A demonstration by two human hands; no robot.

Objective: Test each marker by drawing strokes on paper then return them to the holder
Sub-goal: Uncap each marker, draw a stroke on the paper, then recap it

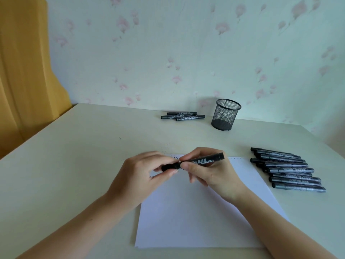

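A black marker lies level between both hands above the far edge of the white paper. My right hand grips its barrel. My left hand pinches the cap end at the marker's left. A few short black strokes show on the paper's far edge, partly hidden by my fingers. The black mesh holder stands at the back of the table and looks empty.
Three black markers lie left of the holder at the back. A row of several black markers lies to the right of the paper. The cream table meets a floral wall behind; a yellow curtain hangs at the left.
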